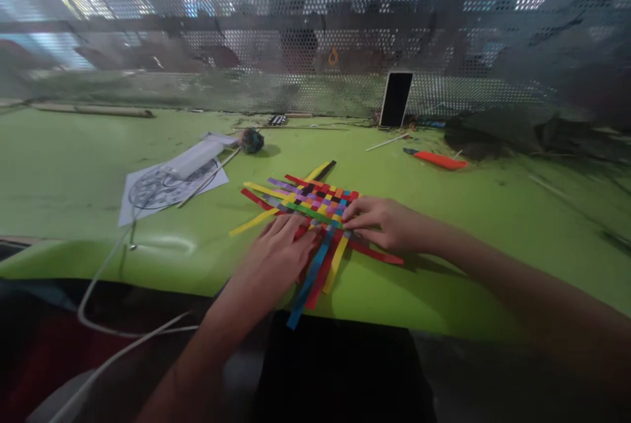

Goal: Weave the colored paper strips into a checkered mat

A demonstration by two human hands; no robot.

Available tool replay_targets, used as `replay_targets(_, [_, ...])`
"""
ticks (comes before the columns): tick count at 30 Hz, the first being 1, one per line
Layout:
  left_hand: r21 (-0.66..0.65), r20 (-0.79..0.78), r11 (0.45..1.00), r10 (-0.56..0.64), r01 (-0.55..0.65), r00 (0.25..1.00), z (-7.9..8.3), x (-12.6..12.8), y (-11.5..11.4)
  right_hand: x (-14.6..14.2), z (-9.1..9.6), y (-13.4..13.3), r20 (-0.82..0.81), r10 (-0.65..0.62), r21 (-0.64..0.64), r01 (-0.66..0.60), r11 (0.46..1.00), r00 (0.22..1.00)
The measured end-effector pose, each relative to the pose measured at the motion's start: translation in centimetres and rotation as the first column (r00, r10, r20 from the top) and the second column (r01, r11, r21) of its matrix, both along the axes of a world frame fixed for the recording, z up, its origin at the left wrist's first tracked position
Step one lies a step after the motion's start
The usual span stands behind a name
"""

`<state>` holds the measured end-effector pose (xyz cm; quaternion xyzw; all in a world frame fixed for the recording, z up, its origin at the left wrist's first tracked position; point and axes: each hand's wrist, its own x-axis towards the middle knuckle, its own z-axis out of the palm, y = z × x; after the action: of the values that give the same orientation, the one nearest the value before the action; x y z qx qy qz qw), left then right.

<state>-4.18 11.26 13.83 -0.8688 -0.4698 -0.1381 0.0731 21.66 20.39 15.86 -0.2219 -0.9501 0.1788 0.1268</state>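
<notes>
A small mat of woven coloured strips point(320, 203) lies near the front of the green table, in red, yellow, purple, blue, green and black. Loose strip ends fan out on its left, front and right sides. My left hand point(283, 245) rests at the mat's near-left edge, its curled fingertips pressed on the strips beside a long blue strip point(315, 272). At the right edge, my right hand point(382, 221) pinches the weave between thumb and fingers, by the end of a green strip point(313, 213). The fingers hide part of the mat's near side.
Behind stands a phone point(396, 100) against a perforated metal panel point(236, 48). An orange-handled cutter point(438, 159) lies at right. On the left are a printed sheet point(142, 196), a white power strip point(194, 159) with a cable, and a dark ball point(252, 140). The table's front edge is close.
</notes>
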Motion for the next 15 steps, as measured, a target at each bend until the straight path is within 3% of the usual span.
replay_targets(4, [0.078, 0.109, 0.997, -0.004, -0.005, 0.994, -1.1, -0.3, -0.7, 0.0, -0.1, 0.0, 0.005, -0.012, -0.026, 0.012, 1.0, 1.0])
replay_targets(9, [0.048, 0.193, 0.999, 0.008, -0.018, 0.981, -2.1, -0.5, -1.3, 0.0, 0.4, 0.0, -0.005, -0.031, -0.06, 0.031, 0.998, 1.0])
replay_targets(15, [0.041, 0.258, 0.999, -0.001, -0.009, 0.966, -1.8, -0.3, -1.3, -1.4, 2.2, 0.8, 0.09, 0.005, -0.053, 0.0, 0.999, 0.996])
